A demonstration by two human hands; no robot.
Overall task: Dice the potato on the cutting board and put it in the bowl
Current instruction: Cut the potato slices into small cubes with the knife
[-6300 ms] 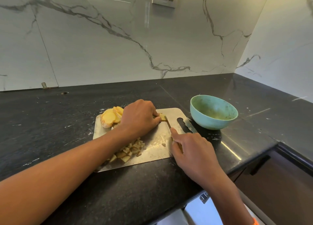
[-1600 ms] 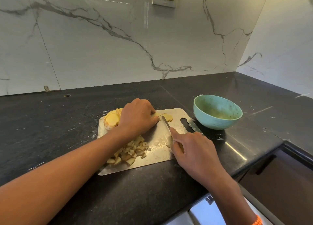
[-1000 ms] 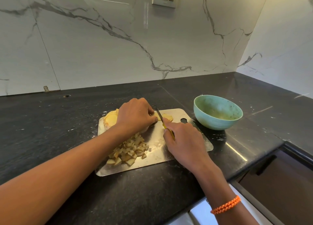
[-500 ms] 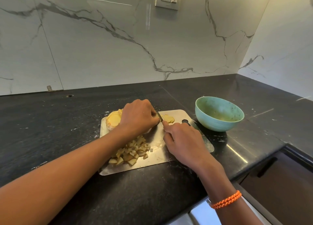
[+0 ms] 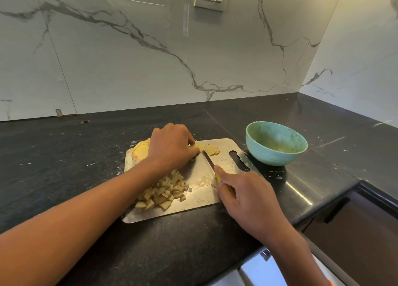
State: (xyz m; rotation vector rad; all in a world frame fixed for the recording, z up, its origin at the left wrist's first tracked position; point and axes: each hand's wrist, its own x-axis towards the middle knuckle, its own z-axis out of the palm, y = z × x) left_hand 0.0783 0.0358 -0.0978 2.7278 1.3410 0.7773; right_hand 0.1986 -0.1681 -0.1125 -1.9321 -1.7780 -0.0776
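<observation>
Dicing is under way on the steel cutting board (image 5: 202, 204). The left hand (image 5: 172, 144) curls over a potato slice (image 5: 210, 150) at the board's 12 o'clock, while the right hand (image 5: 243, 195) grips the knife (image 5: 208, 159), index finger along its spine. To cut well, the person should probably keep the left fingertips tucked back from the blade, press straight down and space the cuts evenly. A pile of diced potato (image 5: 165, 192) lies at the board's 7 o'clock, uncut slices (image 5: 140, 151) at 10 o'clock; the bowl (image 5: 276, 143), off the board at 2 o'clock, holds no dice. The left hand hides what it holds; the knife handle is mostly covered; the bowl's inner smear is hard to identify
</observation>
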